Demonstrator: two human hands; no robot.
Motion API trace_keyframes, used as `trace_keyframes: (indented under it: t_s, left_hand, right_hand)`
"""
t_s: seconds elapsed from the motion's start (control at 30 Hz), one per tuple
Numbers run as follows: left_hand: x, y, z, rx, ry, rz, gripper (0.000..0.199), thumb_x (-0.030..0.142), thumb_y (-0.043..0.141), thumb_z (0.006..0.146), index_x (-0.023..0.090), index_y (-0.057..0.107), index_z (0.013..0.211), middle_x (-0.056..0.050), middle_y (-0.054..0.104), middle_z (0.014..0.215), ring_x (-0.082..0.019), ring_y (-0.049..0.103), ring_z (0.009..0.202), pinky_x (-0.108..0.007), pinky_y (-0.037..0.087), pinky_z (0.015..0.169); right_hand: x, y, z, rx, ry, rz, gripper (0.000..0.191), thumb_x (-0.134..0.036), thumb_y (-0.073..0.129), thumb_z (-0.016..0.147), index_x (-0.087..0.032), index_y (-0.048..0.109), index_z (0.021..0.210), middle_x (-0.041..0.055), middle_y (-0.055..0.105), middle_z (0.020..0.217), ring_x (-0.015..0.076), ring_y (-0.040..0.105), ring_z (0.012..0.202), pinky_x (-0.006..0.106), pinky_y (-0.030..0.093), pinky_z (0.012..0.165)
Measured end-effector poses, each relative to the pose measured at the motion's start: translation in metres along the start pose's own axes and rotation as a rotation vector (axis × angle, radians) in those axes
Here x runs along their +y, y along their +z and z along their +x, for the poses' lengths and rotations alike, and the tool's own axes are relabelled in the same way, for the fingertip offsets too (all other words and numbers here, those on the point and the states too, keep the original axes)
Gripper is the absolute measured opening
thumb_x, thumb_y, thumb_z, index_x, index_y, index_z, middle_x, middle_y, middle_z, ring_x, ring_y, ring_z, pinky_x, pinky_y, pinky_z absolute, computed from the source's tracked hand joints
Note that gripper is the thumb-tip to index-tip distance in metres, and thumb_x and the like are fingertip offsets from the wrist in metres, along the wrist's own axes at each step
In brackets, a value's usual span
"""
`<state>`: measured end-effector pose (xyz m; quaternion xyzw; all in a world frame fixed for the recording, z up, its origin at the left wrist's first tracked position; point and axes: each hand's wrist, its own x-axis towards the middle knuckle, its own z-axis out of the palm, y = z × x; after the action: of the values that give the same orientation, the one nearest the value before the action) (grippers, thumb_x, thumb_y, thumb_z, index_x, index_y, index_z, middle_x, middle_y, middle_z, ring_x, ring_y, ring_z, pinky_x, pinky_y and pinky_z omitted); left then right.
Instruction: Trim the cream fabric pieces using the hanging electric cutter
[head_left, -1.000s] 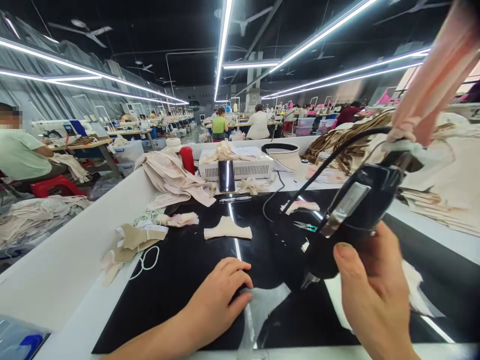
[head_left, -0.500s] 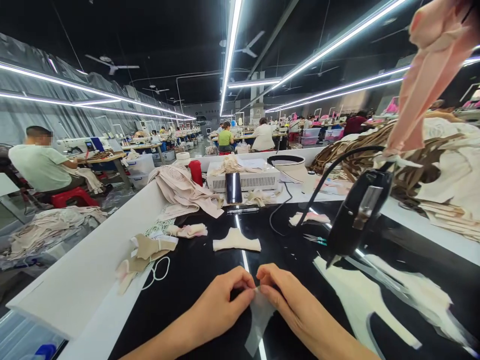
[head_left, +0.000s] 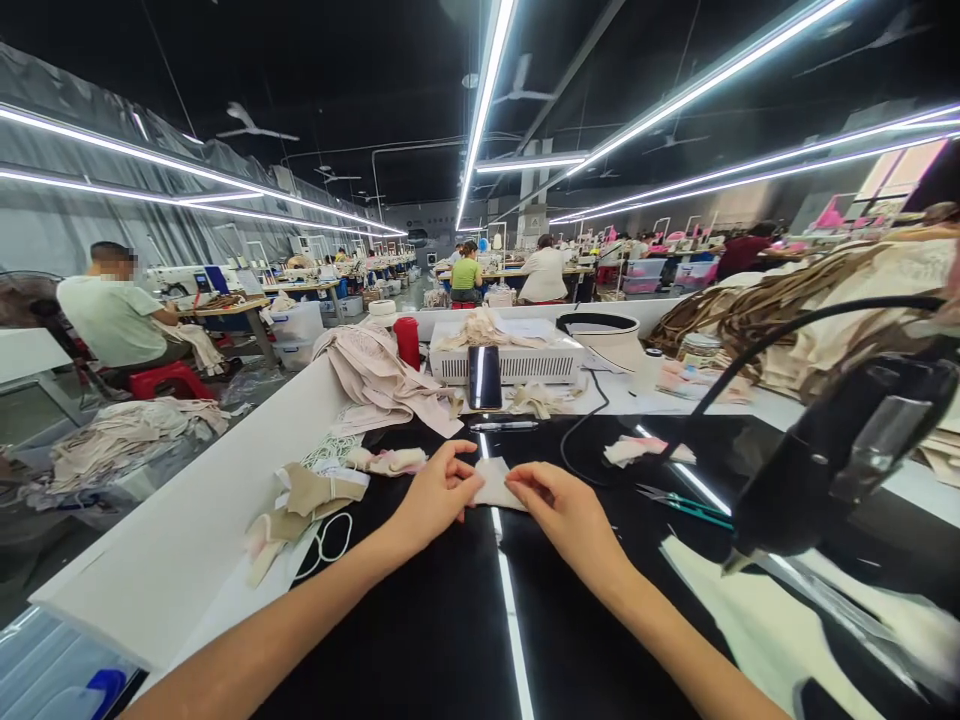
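A small cream fabric piece [head_left: 493, 482] lies on the black tabletop, straight ahead, with its two ends covered by my fingers. My left hand [head_left: 441, 490] pinches its left end between thumb and fingers, the upper fingers slightly raised. At the opposite end, my right hand [head_left: 559, 500] is closed with thumb and fingertips on the fabric. The translucent strip cannot be made out now. To the right, a black hand-held machine [head_left: 847, 450] hangs over the table, and teal-handled scissors [head_left: 694, 507] lie beside it.
Larger cream fabric panels [head_left: 765, 620] lie at the right. A pen [head_left: 504, 426] and a phone [head_left: 484, 378] are ahead, before a white vented box [head_left: 517, 368]. Fabric scraps and cord [head_left: 330, 540] sit on the left ledge. A co-worker [head_left: 116, 310] sits far left.
Both hands have moved forward from the near part of the table to the cream fabric piece and taken hold of its ends. The translucent strip between them is no longer visible. The view has shifted.
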<state>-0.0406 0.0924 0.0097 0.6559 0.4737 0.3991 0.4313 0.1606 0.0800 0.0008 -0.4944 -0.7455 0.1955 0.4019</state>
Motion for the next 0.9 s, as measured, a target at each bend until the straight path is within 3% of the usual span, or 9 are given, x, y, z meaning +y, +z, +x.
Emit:
trace_keyframes:
  t_s: [0.13, 0.27, 0.73, 0.9]
  left_hand:
    - [-0.006, -0.009, 0.021, 0.046, 0.09, 0.219, 0.042, 0.029, 0.063, 0.088, 0.019, 0.055, 0.129, 0.001, 0.063, 0.086, -0.015, 0.059, 0.072, -0.028, 0.048, 0.068]
    - [-0.01, -0.01, 0.022, 0.042, 0.144, 0.413, 0.036, 0.028, 0.061, 0.091, 0.022, 0.06, 0.126, 0.002, 0.064, 0.086, -0.019, 0.062, 0.079, -0.032, 0.047, 0.081]
    - [-0.027, -0.008, 0.024, -0.005, 0.176, 0.719, 0.035, 0.021, 0.063, 0.093, 0.021, 0.062, 0.128, 0.0, 0.072, 0.093, -0.022, 0.068, 0.091, -0.034, 0.05, 0.086]
    - [-0.032, -0.009, 0.026, 0.025, 0.221, 0.763, 0.035, 0.021, 0.064, 0.094, 0.022, 0.062, 0.129, 0.0, 0.072, 0.102, -0.021, 0.068, 0.097, -0.034, 0.051, 0.092]
  right_hand:
    - [0.01, 0.013, 0.013, 0.018, 0.0, -0.123, 0.022, -0.032, 0.052, 0.097, -0.024, 0.072, 0.092, 0.0047, 0.073, 0.092, 0.0251, 0.066, 0.089, 0.036, 0.047, 0.079]
    - [0.017, 0.02, 0.017, 0.008, -0.008, -0.239, 0.02, -0.03, 0.054, 0.097, -0.023, 0.072, 0.091, 0.0053, 0.072, 0.09, 0.0264, 0.063, 0.089, 0.037, 0.044, 0.079]
    - [0.026, 0.035, 0.013, 0.012, -0.059, -0.398, 0.016, -0.02, 0.062, 0.097, -0.023, 0.074, 0.087, 0.0034, 0.071, 0.084, 0.0253, 0.061, 0.083, 0.036, 0.037, 0.073]
    - [0.02, 0.033, 0.014, 0.076, -0.091, -0.339, 0.009, -0.017, 0.066, 0.095, -0.019, 0.073, 0.099, 0.0092, 0.071, 0.099, 0.0296, 0.061, 0.094, 0.04, 0.043, 0.08]
